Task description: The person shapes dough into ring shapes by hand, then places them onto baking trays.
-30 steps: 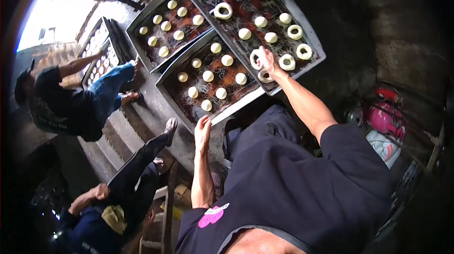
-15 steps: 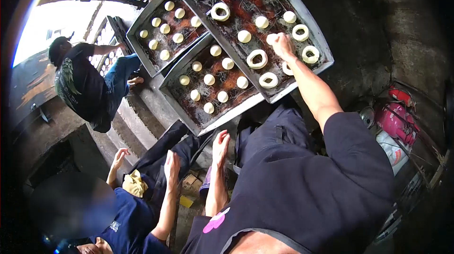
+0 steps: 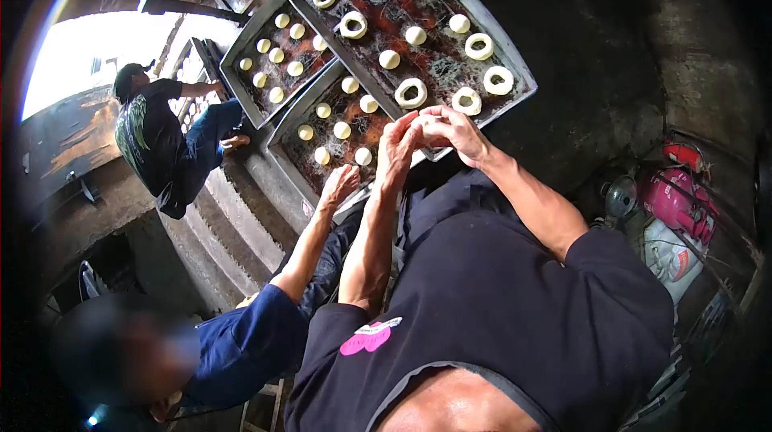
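Both my hands meet above the near corner of a large metal tray. My right hand is closed, its fingers curled over a piece of pale dough that they mostly hide. Against it, my left hand presses its closed fingertips to the same piece. Just beyond my fingers lie a dough ring and a second dough ring. Farther up the tray are several more rings and round dough balls, including a dough ball. The tray surface is dark and reddish, with pale streaks.
To the left, a smaller tray and another tray hold several dough balls. A co-worker's hand reaches over the nearer one. Another person sits by concrete steps. A pink gas cylinder stands at right.
My right hand has come back from the tray's middle, where a dough ball is now gone. My left hand has risen to join it. The co-worker's hand has moved to the smaller tray.
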The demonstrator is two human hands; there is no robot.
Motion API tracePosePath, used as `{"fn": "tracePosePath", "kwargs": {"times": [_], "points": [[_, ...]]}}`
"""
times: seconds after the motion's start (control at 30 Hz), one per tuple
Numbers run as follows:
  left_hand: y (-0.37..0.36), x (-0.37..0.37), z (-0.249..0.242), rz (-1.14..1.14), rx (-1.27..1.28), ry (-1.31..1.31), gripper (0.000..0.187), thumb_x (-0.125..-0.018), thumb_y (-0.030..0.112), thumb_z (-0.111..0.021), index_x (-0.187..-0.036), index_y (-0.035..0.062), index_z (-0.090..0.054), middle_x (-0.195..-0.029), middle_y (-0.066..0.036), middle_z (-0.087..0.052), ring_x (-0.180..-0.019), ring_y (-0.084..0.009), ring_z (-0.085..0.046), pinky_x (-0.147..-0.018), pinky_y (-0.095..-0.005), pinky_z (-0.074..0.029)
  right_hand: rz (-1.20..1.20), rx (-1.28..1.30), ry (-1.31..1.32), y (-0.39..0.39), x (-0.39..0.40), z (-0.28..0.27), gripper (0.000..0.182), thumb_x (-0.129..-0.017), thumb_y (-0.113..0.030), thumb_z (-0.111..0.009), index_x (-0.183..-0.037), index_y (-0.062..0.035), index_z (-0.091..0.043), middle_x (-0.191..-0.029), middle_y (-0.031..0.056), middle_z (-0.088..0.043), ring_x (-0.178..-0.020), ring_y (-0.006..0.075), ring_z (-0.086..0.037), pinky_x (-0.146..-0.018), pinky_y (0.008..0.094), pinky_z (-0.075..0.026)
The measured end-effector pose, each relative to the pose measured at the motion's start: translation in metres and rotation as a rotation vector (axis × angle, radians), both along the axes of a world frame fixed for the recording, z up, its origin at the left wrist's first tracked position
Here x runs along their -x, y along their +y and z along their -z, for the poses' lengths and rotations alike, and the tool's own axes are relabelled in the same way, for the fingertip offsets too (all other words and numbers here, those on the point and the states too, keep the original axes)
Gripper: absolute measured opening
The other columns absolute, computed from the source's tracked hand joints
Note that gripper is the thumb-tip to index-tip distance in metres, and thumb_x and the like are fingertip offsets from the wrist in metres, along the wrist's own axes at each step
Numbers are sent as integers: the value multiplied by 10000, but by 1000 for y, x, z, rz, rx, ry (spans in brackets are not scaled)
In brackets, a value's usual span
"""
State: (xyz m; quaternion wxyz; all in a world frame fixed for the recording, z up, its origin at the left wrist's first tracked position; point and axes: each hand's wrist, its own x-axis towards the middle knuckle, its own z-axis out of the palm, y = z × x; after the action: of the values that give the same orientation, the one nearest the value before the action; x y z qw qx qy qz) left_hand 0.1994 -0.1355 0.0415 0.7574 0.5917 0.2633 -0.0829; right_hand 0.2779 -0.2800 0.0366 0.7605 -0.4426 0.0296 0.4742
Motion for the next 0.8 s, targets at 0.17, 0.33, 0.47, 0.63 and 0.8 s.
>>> {"fn": "tracePosePath", "kwargs": {"times": [0.17, 0.33, 0.47, 0.63, 0.8], "points": [[-13, 10, -34, 24, 138, -106, 576, -856, 146, -618, -1321, -33, -330, -931, -107, -596, -837, -141, -583, -742, -273, -491, -41, 100, -211, -16, 18, -14, 278, -812, -40, -575, -1083, 8, -528, -926, 46, -602, -834, 121, -598, -761, 252, -491], [-42, 36, -50, -33, 68, -192, 442, -796, 65, -553, -1210, -6, -413, -955, -78, -566, -821, -136, -555, -710, -251, -460, 46, 101, -416, -10, 13, -60, 389, -692, 54, -561, -1064, 36, -449, -812, 85, -602, -744, 122, -581, -666, 253, -475], [-18, 48, -76, -251, 20, -262, 502, -683, 13, -487, -1184, 9, -446, -1073, -127, -520, -912, -177, -546, -763, -288, -482, 11, 490, -1024, 5, 49, -48, 262, -767, -32, -539, -1020, -11, -476, -774, 112, -606, -775, 197, -612, -689, 330, -488], [5, 77, -131, -239, 131, -120, 452, -796, 187, -538, -1225, 66, -468, -881, -33, -551, -754, -128, -523, -671, -233, -447, -92, 291, -538, -28, 78, 6, 204, -773, 6, -532, -976, -11, -517, -863, 110, -635, -792, 175, -614, -705, 312, -497], [-10, 97, -90, -9, 87, -239, 432, -860, 184, -557, -1250, 46, -430, -965, -113, -578, -855, -173, -573, -747, -278, -474, 28, -91, -572, 1, 111, 10, 334, -766, -159, -687, -1039, -1, -578, -949, 111, -630, -889, 158, -588, -764, 274, -467]]}}
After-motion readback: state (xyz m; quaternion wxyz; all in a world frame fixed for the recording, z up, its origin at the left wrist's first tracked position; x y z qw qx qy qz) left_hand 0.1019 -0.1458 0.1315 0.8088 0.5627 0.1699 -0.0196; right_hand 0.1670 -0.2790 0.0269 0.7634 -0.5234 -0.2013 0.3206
